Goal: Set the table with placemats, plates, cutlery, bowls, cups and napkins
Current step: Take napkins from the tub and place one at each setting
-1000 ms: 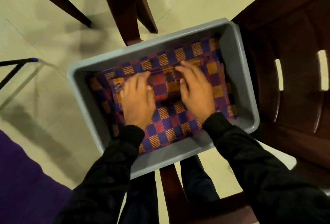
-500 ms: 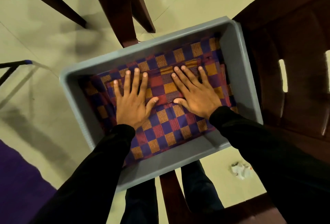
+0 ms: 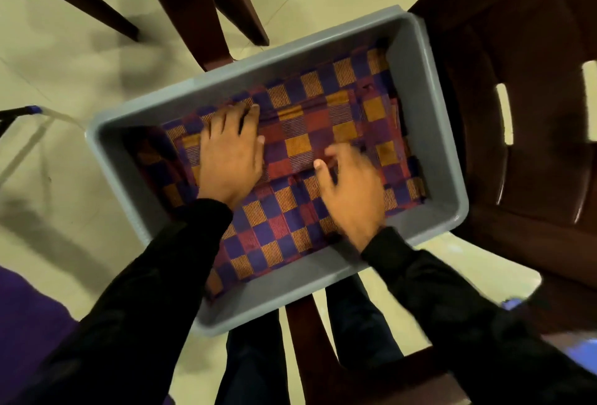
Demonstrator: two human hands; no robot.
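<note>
A grey plastic bin (image 3: pixel 426 81) rests on dark wooden rails below me. A large purple, orange and red checkered cloth (image 3: pixel 268 236) lines its bottom. A smaller folded checkered cloth (image 3: pixel 297 146) lies on top, across the middle. My left hand (image 3: pixel 229 152) lies flat on the left end of the folded cloth, fingers stretched toward its far edge. My right hand (image 3: pixel 352 185) is blurred at the cloth's near edge. Its fingers are curled over the fabric and the thumb is at the fold, pinching it.
A dark wooden chair (image 3: pixel 517 113) stands tight against the bin's right side. Chair legs (image 3: pixel 200 16) rise at the top and a wooden rail (image 3: pixel 307 340) runs under the bin. Purple fabric (image 3: pixel 26 324) shows at lower left and a blurred blue object (image 3: pixel 575 349) at lower right.
Both hands lay flat on the folded cloth half a second ago. My right hand has since slid back to the near edge and curled its fingers. My left hand stays flat.
</note>
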